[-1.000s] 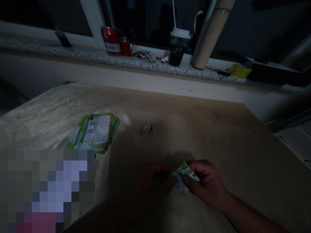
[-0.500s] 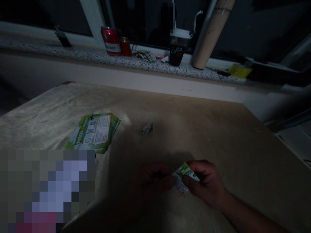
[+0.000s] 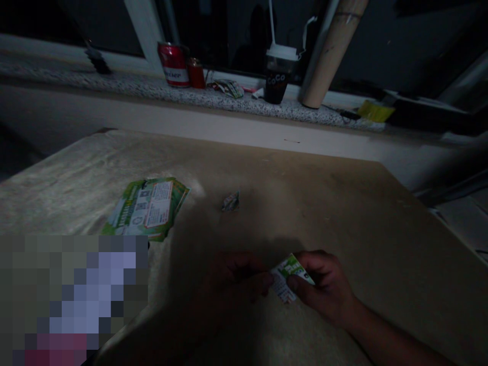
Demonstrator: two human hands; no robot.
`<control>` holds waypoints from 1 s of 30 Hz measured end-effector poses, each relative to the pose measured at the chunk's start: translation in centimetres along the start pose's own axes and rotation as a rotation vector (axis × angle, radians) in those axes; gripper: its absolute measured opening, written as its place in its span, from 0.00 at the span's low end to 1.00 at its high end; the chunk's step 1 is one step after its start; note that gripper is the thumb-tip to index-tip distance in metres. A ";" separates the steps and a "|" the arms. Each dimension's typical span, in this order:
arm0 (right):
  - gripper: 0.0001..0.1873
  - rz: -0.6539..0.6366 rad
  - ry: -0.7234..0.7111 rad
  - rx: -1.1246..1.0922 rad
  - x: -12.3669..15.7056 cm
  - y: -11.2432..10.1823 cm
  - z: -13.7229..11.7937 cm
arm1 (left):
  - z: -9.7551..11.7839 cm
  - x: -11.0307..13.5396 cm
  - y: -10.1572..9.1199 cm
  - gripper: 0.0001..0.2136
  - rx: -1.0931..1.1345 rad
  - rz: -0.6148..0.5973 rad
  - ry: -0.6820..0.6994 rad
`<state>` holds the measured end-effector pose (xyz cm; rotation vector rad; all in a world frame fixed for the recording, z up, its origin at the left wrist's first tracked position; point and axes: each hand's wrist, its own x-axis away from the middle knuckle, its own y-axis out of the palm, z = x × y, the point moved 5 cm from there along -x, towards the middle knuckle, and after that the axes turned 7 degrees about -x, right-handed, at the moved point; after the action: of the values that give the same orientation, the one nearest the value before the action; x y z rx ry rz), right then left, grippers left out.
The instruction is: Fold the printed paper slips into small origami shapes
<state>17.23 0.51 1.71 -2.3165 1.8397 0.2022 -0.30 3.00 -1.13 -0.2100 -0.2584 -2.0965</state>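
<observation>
Over the table, a small folded piece of green and white printed paper point(image 3: 284, 284) is between my two hands. My right hand point(image 3: 326, 284) pinches it from the right, thumb on top and fingers behind. At its left corner, my left hand point(image 3: 244, 279) has thumb and fingers closed on the edge; deep shadow hides much of this hand. Farther off on the table lies a small folded paper piece point(image 3: 231, 202). To the left is a stack of green printed leaflets point(image 3: 152, 208), slightly fanned at its right side.
The table point(image 3: 343, 203) reaches back to a wall below a speckled windowsill point(image 3: 133, 81). On the sill stand a red can point(image 3: 174, 66), an orange lighter point(image 3: 196, 74), a crumpled wrapper point(image 3: 229, 88), a dark drink cup point(image 3: 277, 79) with a straw and a cardboard tube point(image 3: 331, 56). Blurred blocks cover the lower left.
My left thumb has shifted slightly up and left along the paper's edge, uncovering a little more of it. My right hand and the paper have barely moved.
</observation>
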 end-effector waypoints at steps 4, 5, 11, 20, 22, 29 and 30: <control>0.06 0.007 0.006 -0.023 0.1 -0.1 0.2 | 0.3 0.0 0.0 0.11 0.032 0.019 -0.031; 0.06 0.010 0.011 -0.030 0.2 -0.1 0.3 | 0.3 0.0 0.1 0.12 0.041 0.018 -0.038; 0.07 0.014 0.056 -0.095 0.3 -0.3 0.8 | 0.0 -0.3 0.3 0.13 0.131 0.037 -0.004; 0.22 0.037 0.076 -0.286 0.5 -0.7 0.9 | -0.6 -0.5 0.0 0.11 0.247 0.062 -0.019; 0.16 0.031 0.093 -0.289 0.5 -0.5 1.2 | -0.9 -0.7 0.4 0.11 0.291 -0.004 -0.036; 0.13 -0.150 -0.109 -0.151 -0.3 0.8 -0.4 | -1.8 -0.6 2.0 0.13 0.301 -0.165 -0.075; 0.13 -0.155 -0.134 -0.126 -0.4 0.7 -0.6 | -1.8 -0.5 2.0 0.13 0.270 -0.165 -0.069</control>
<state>16.42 0.54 2.35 -2.4499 1.6199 0.4517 1.62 1.97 -2.78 -0.1015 -0.6137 -2.1920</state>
